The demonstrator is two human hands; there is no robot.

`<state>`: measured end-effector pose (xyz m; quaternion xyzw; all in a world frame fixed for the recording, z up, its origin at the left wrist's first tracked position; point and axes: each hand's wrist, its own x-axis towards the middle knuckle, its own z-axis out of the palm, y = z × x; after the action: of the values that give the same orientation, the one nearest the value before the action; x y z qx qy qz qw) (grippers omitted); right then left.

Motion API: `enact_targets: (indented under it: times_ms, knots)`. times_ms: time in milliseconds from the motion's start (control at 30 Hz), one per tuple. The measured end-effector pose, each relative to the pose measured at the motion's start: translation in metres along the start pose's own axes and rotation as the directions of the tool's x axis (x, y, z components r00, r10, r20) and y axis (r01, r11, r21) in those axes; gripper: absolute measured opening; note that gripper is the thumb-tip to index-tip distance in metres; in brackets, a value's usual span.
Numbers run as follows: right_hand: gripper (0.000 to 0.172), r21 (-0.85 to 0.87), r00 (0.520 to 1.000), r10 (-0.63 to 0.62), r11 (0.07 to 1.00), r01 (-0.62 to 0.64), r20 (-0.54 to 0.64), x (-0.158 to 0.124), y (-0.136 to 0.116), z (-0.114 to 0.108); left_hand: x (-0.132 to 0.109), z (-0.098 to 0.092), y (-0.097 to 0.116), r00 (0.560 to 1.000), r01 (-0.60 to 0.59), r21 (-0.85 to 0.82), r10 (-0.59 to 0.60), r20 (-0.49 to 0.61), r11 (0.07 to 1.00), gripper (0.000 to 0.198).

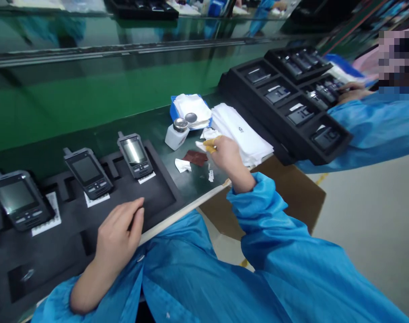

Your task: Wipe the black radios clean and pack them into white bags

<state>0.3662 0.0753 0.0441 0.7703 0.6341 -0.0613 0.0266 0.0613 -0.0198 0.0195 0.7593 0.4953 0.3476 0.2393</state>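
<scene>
My right hand [226,154], with yellow covers on its fingertips, pinches a small white wipe [201,146] above the green bench. Below it lie a reddish-brown sheet [195,158], a crumpled white scrap [183,165] and a small printed label [211,175]. A white dispenser bottle [176,135] with a metal top stands to their left. My left hand [119,229] rests over the black foam tray [157,197], fingers loosely extended, holding nothing visible. Nearest it are three handheld devices, the right one [134,154], middle one [88,172] and left one [21,199], with white labels under their lower ends.
A blue box [173,112] of white wipes sits behind the bottle, beside a stack of white sheets [240,130]. Stacked black trays [238,89] hold several devices at right, where a co-worker's hand [354,92] reaches in. A cardboard box [288,197] stands below the bench edge.
</scene>
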Motion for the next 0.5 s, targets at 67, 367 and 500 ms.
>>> enact_targets:
  times_ms: [67,367,500]
  knots:
    - [0.038,0.003,0.988,-0.039,0.999,0.04,-0.152,0.005,-0.006,-0.012,0.005,0.01,0.001,0.995,-0.104,0.045,0.104,0.007,0.994,0.016]
    - [0.035,-0.019,0.902,-0.391,0.919,0.395,-0.184,0.037,-0.054,-0.023,0.009,0.038,0.008,0.979,-0.086,0.273,0.03,0.204,0.958,0.04]
    - [0.038,-0.033,0.869,-0.466,0.883,0.467,-0.166,0.035,-0.069,-0.019,0.01,0.04,0.01,0.962,-0.057,0.323,-0.034,0.27,0.945,0.046]
